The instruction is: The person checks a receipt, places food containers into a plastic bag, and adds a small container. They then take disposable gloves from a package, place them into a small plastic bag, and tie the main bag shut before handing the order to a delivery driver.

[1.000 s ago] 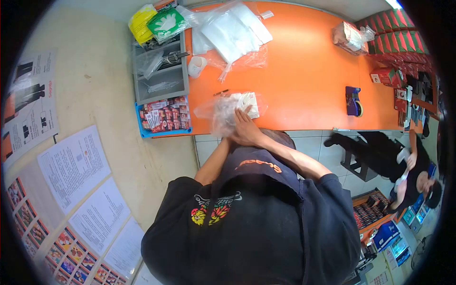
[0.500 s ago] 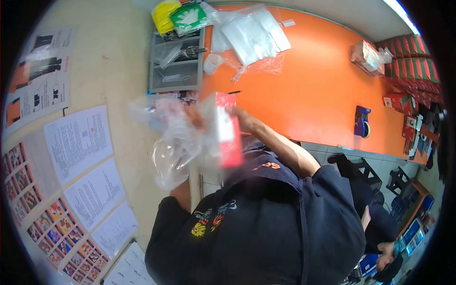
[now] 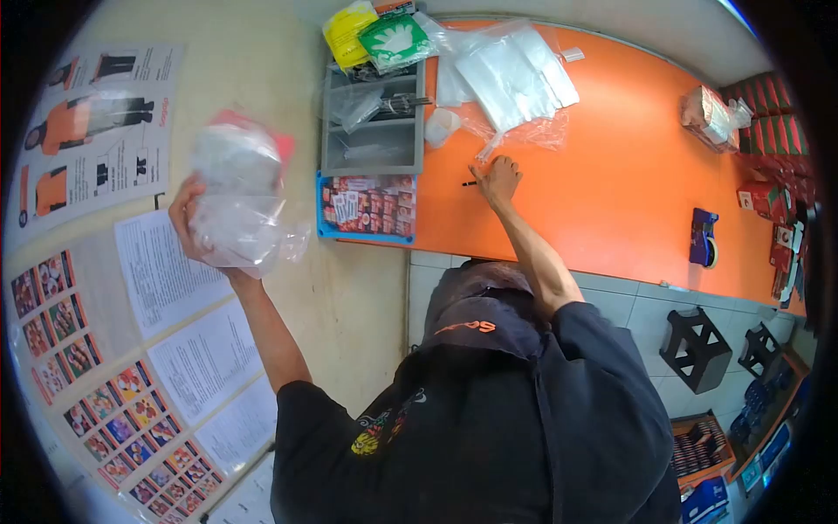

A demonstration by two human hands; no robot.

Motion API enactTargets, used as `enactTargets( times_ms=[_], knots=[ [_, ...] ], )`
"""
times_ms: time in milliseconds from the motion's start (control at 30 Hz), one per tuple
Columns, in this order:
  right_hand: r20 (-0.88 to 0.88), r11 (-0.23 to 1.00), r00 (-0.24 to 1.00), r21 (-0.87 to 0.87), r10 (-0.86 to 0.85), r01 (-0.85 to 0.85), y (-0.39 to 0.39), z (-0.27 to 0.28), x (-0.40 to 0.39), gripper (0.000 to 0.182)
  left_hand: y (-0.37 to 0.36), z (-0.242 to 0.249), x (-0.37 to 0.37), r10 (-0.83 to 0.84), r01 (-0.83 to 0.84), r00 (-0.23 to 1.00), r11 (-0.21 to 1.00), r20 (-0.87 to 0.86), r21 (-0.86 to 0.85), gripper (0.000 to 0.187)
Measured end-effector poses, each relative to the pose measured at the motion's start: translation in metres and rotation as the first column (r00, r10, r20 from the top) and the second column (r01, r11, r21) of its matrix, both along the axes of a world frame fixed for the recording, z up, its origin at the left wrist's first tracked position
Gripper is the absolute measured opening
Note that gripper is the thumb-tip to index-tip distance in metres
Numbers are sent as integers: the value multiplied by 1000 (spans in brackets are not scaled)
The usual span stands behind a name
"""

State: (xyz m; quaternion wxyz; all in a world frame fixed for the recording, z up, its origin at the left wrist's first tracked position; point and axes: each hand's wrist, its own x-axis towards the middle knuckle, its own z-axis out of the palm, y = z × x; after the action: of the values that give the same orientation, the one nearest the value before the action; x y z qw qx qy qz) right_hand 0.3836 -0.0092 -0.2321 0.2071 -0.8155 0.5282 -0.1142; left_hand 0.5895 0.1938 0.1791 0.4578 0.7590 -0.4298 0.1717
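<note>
My left hand (image 3: 190, 220) is raised out to the left and grips a filled clear plastic bag (image 3: 237, 194) with something red inside. It hangs in front of the wall sheets. My right hand (image 3: 497, 179) reaches onto the orange table (image 3: 602, 166), fingers curled over a small dark pen-like object (image 3: 470, 183). Just beyond it lies a pile of clear plastic bags (image 3: 511, 74).
A grey drawer organiser (image 3: 371, 131) and a blue tray of small packets (image 3: 367, 208) sit at the table's left end. A white cup (image 3: 439, 127), a blue tape dispenser (image 3: 703, 237), a wrapped box (image 3: 711, 118) and red boxes (image 3: 768, 113) are also on it. Stools (image 3: 694, 349) stand below.
My left hand has carried the filled bag from the table edge up and out to the left. My right hand let go of it and moved forward onto the table.
</note>
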Motion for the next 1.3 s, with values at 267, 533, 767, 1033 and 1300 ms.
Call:
enactTargets(
  times_ms=[267, 533, 767, 1033, 1300],
  knots=[
    [496, 978, 851, 191, -173, 87, 3, -39, 1, 21, 11, -75, 5, -256, 297, 955, 862, -153, 410, 65],
    [737, 925, 640, 363, -215, -108, -4, 110, -36, 36, -76, -203, -69, -564, 830, 543, 473, -622, 295, 93],
    [641, 883, 711, 109, 289, -457, -46, 162, -76, 52, -119, -332, -75, -83, 632, -266, 737, -960, -239, 58],
    [412, 960, 886, 82, 211, -266, -68, 176, -167, 39, -173, -427, -44, -399, 776, -102, 542, -911, -323, 60],
    [618, 741, 765, 425, 183, -520, -33, 129, -265, 9, -207, -233, -172, -634, 804, 595, 458, -495, 380, 53]
  ],
)
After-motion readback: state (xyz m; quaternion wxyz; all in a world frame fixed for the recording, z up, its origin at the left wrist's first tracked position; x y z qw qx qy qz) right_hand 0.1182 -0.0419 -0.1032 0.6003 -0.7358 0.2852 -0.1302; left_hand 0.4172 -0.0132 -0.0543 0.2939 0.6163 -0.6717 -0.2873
